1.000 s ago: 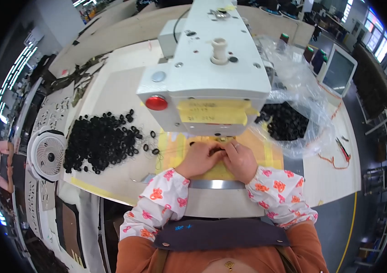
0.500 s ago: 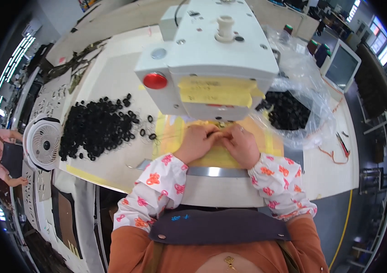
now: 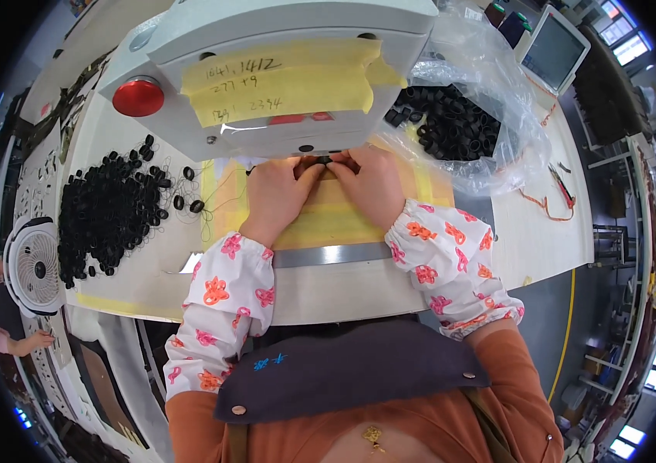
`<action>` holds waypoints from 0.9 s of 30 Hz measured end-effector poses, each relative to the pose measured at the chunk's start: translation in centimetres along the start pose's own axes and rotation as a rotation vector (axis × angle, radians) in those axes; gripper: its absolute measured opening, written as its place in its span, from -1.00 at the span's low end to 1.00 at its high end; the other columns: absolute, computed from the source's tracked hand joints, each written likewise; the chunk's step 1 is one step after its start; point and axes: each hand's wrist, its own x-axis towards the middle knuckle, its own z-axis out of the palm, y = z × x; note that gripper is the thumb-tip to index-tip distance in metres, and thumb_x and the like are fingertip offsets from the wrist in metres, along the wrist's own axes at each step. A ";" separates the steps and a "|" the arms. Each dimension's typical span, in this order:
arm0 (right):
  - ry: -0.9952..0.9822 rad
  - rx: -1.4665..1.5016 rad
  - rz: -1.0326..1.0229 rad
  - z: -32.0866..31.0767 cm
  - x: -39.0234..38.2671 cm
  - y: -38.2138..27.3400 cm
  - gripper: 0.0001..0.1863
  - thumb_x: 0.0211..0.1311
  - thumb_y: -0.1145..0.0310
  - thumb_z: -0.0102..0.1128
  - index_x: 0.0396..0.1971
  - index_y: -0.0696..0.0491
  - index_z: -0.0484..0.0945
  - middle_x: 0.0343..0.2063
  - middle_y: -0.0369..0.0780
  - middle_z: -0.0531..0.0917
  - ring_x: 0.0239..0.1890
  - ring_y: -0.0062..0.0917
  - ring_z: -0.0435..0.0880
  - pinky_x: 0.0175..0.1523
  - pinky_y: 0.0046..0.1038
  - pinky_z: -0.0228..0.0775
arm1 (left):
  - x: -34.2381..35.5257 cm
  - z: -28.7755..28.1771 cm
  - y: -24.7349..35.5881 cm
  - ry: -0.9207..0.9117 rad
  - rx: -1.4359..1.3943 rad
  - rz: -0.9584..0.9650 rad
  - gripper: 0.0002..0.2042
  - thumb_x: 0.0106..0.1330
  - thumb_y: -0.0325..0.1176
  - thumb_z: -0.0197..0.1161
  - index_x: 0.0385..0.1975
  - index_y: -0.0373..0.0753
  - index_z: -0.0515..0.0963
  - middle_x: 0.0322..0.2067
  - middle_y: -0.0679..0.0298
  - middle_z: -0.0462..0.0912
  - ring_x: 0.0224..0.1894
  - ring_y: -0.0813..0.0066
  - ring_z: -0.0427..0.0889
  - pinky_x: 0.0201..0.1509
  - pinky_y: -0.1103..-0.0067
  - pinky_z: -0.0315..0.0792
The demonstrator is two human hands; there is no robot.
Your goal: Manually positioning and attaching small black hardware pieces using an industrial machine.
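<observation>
**Closely pinching a small black ring under the machine head**

Right at the foot of the grey machine (image 3: 266, 69), sitting on the yellow pad (image 3: 328, 212): a small black ring (image 3: 325, 160), caught between the fingertips of both hands. Pinching it from the left with the left hand (image 3: 278, 193), thumb and forefinger pressed together on the piece, remaining fingers curled down against the pad. Pinching it from the right with the right hand (image 3: 374, 189), fingertips meeting the left ones, knuckles raised, nothing spread. Cannot tell how much of the ring is covered, being mostly hidden by the fingertips and the machine's overhang.

Resting both wrists on the pad, floral sleeves (image 3: 224, 309) trailing back over the metal strip (image 3: 332, 255) at the table edge. Hanging just above the hands: yellow tape (image 3: 289, 81) across the machine front, with a red button (image 3: 138, 97) to its left.

Lying well to the left of the hands: a heap of black rings (image 3: 108, 212) on the table (image 3: 536, 231), a few strays scattered beside it. Sitting to the upper right: a clear bag (image 3: 490, 116) holding more black rings (image 3: 443, 123). Standing at the far left edge: a white fan (image 3: 33, 266). Showing at the upper right: a monitor (image 3: 553, 50).
</observation>
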 end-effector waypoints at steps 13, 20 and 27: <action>0.002 -0.018 -0.033 -0.1 0.9 0.4 -0.94 -0.14 0.52 0.14 -0.61 0.17 0.47 -0.66 -0.11 0.53 -0.57 -0.26 0.51 -0.46 -0.36 0.32 | 0.8 0.4 -0.9 0.094 -0.182 0.037 -0.80 0.06 -0.31 0.23 -0.39 -0.30 0.57 -0.53 0.26 0.62 -0.49 0.60 0.55 -0.39 0.65 0.37; -0.012 -0.008 -0.015 -0.3 1.1 0.1 -0.94 -0.16 0.53 0.14 -0.65 0.17 0.46 -0.69 -0.12 0.52 -0.60 -0.28 0.51 -0.48 -0.37 0.32 | 0.6 0.4 -0.7 0.116 -0.196 0.044 -0.80 0.03 -0.22 0.21 -0.49 -0.22 0.59 -0.57 0.20 0.58 -0.51 0.28 0.53 -0.42 0.48 0.36; -0.007 -0.078 -0.033 -0.4 1.6 -0.1 -0.93 -0.19 0.55 0.15 -0.67 0.17 0.44 -0.69 -0.11 0.52 -0.60 -0.26 0.51 -0.49 -0.37 0.33 | 1.1 0.1 -1.0 0.143 -0.077 0.123 -0.80 0.03 -0.20 0.20 -0.47 -0.20 0.58 -0.57 0.19 0.58 -0.50 0.23 0.54 -0.43 0.44 0.38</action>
